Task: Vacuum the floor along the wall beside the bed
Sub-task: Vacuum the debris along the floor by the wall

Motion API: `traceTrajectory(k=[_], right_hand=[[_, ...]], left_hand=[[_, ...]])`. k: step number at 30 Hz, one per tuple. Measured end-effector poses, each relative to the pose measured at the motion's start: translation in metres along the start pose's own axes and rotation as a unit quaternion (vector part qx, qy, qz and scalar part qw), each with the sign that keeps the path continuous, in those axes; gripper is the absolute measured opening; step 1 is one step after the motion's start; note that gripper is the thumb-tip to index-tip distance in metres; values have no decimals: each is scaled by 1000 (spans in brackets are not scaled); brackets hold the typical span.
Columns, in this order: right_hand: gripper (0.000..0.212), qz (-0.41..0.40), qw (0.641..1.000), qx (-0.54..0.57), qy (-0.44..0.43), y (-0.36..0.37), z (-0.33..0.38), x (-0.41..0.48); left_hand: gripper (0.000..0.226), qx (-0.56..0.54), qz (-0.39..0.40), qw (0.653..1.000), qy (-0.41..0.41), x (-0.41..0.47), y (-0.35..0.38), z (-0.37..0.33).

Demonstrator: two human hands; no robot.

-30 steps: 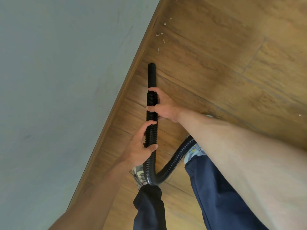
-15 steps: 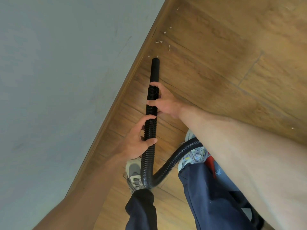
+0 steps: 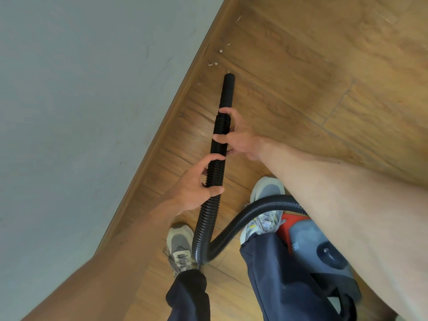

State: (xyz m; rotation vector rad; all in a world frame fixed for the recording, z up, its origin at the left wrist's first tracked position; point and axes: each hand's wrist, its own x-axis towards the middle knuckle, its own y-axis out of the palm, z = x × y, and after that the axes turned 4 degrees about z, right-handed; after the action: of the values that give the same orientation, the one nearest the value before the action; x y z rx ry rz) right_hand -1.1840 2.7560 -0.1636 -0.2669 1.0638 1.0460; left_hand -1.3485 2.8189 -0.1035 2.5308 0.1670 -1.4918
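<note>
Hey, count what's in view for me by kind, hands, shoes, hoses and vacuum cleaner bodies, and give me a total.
Hands: 2, the left hand and the right hand
Shoes: 2, the left shoe and the right shoe
Hoses: 1, the black hose
Vacuum bodies: 1, the vacuum body
Total: 6

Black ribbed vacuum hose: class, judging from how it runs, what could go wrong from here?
1. The black ribbed vacuum hose loops between the two grey trainers; a step could snag it.
2. Its smooth black nozzle sits away from the wooden skirting board, where white scraps lie; some may be missed.
</note>
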Motion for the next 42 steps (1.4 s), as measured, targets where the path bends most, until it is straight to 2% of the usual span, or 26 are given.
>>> traceTrajectory(k=[19,25,42], right_hand=[[69,44,997,-50,41,57,-10,12],[69,40,997,-63,33,53,1,19],[71,-21,998,-58,5,11,41,27]], left_hand=[[68,-77,-57,994,-42,-36,-9,35],[68,-99,-63,992,-36,-27,-12,25],[67,-11,-69,998,-3,8,-15,-31]])
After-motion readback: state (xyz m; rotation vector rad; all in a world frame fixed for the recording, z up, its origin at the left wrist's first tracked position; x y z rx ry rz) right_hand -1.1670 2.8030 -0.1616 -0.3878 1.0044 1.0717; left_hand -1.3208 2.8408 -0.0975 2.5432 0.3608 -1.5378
